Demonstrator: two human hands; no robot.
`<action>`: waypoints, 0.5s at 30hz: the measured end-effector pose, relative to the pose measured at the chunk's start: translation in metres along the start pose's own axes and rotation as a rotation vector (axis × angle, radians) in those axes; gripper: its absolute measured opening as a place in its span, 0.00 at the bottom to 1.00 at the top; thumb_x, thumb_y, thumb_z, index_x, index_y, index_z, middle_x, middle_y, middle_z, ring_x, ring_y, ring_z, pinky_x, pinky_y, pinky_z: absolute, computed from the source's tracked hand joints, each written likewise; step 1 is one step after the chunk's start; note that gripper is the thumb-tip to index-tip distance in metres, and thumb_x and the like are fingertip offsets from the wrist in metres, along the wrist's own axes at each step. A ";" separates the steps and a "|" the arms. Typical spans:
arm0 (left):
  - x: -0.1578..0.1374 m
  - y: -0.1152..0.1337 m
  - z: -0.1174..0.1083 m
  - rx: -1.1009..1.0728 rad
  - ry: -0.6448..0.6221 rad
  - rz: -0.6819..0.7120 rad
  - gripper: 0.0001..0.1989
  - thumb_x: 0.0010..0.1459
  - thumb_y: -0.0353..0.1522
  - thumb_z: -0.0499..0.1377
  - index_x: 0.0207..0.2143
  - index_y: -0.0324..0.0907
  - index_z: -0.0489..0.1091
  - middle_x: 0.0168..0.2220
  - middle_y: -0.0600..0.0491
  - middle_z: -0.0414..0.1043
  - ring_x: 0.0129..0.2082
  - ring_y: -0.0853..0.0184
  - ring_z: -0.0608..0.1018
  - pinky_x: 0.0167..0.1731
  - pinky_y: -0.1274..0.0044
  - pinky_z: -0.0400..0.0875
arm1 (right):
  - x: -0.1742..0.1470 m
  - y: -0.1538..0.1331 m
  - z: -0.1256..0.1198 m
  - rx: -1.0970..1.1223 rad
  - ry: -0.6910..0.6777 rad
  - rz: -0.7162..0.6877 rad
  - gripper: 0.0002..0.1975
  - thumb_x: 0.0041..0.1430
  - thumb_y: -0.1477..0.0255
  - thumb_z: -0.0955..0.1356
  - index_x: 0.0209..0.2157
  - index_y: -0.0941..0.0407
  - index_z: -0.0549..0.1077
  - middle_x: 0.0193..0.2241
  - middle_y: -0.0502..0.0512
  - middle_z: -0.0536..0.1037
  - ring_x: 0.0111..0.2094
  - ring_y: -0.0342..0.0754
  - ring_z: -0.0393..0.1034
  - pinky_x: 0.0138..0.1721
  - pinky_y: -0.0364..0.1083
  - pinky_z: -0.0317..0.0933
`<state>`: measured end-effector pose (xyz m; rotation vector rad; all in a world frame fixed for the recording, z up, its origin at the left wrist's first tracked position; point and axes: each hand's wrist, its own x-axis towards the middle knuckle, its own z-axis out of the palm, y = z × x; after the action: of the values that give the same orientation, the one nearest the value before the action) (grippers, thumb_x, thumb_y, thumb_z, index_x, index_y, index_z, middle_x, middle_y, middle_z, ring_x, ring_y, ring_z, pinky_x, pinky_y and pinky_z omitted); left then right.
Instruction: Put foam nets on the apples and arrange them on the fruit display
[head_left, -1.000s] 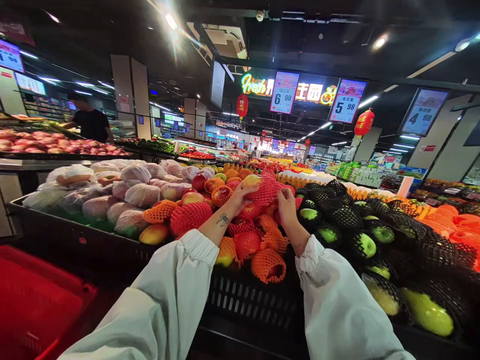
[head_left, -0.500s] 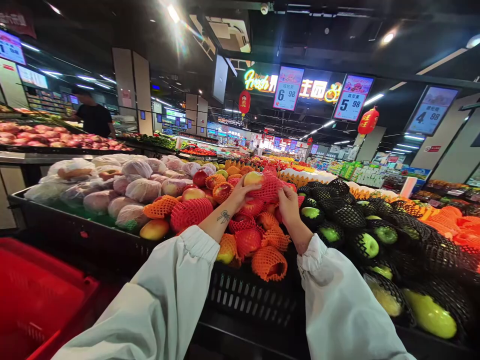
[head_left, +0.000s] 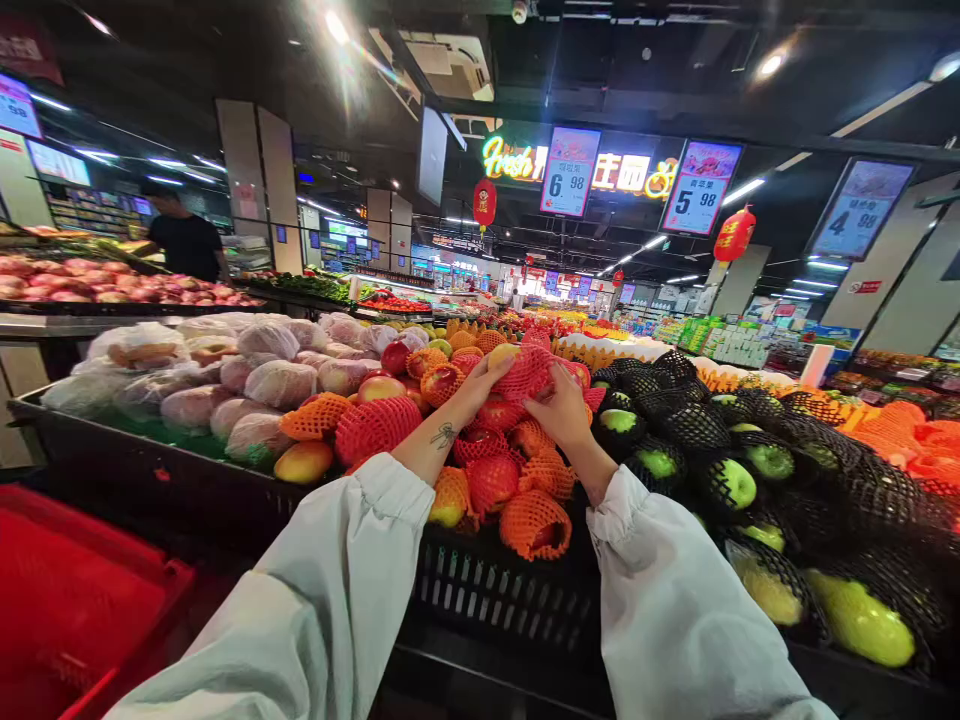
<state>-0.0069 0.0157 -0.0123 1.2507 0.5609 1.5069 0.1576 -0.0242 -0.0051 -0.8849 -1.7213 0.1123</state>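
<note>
Over the fruit display, my left hand (head_left: 478, 388) is closed around an apple (head_left: 502, 355) whose yellowish skin shows at one end. A pink-red foam net (head_left: 527, 372) covers the rest of that apple. My right hand (head_left: 564, 408) grips the net from the right, its thumb below and its fingers partly hidden behind the mesh. Beneath both hands lie red and yellow apples (head_left: 493, 482) in red and orange foam nets. One orange net (head_left: 535, 525) rests at the front edge of the pile.
Green apples (head_left: 735, 485) in black nets fill the right side. Plastic-wrapped pink fruit (head_left: 281, 384) lies to the left. A black slotted crate (head_left: 502, 600) borders the display in front. A red basket (head_left: 82, 600) stands lower left. A person in dark clothing (head_left: 184, 240) is at the far left.
My right hand has turned and moved slightly left, its thumb now under the net. My left hand keeps its hold on the apple. The view has shifted a little.
</note>
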 end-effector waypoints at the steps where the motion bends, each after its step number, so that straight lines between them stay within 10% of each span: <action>1: 0.000 -0.001 0.000 -0.001 -0.020 -0.007 0.26 0.49 0.44 0.73 0.48 0.44 0.78 0.44 0.50 0.81 0.42 0.59 0.81 0.37 0.74 0.78 | 0.000 -0.002 -0.001 -0.052 0.005 -0.030 0.17 0.44 0.73 0.73 0.40 0.53 0.73 0.44 0.57 0.77 0.29 0.48 0.70 0.36 0.51 0.72; 7: 0.000 -0.001 0.000 -0.070 -0.178 -0.009 0.22 0.52 0.45 0.70 0.45 0.44 0.75 0.43 0.52 0.79 0.46 0.59 0.79 0.47 0.69 0.77 | 0.000 -0.005 -0.002 -0.226 -0.020 -0.128 0.24 0.48 0.76 0.73 0.49 0.55 0.72 0.52 0.63 0.75 0.50 0.59 0.73 0.53 0.59 0.71; 15: 0.003 0.002 -0.002 0.001 -0.138 0.154 0.22 0.41 0.37 0.66 0.42 0.41 0.75 0.47 0.51 0.79 0.56 0.55 0.75 0.56 0.69 0.70 | 0.000 0.002 0.001 -0.257 -0.095 -0.124 0.27 0.45 0.76 0.73 0.51 0.54 0.71 0.54 0.63 0.74 0.55 0.63 0.71 0.55 0.62 0.70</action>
<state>-0.0098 0.0180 -0.0104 1.4131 0.3817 1.5316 0.1574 -0.0227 -0.0065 -0.9693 -1.9026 -0.1554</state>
